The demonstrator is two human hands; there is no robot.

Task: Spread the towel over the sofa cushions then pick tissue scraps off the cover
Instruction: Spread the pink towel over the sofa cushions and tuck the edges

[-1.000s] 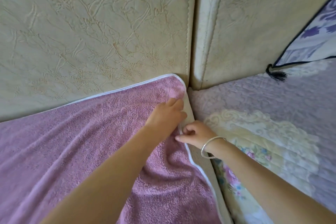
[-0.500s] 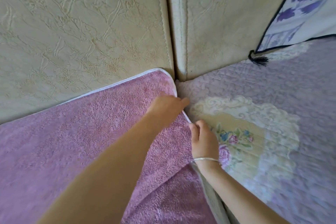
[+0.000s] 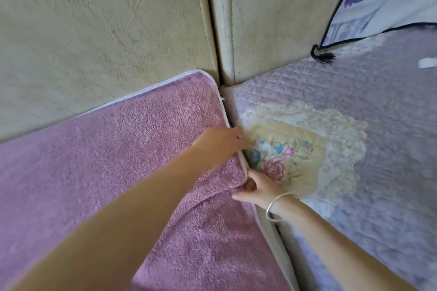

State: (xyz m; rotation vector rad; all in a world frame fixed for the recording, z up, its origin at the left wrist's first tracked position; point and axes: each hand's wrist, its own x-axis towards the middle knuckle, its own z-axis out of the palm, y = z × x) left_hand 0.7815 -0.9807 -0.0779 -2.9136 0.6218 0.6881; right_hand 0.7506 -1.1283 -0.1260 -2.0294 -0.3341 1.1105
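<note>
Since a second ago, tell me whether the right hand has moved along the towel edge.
Yes. The right hand has slid along the towel edge toward the person, farther from the back-cushion seam.

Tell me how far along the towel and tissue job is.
Done: the pink towel lies spread over the left cushion, its far corner against the backrest. In hand: the left hand presses its white-trimmed right edge down, and the right hand seems to pinch that edge nearer the camera. Left: a small white scrap lies unpicked on the quilted cover at far right.
</note>
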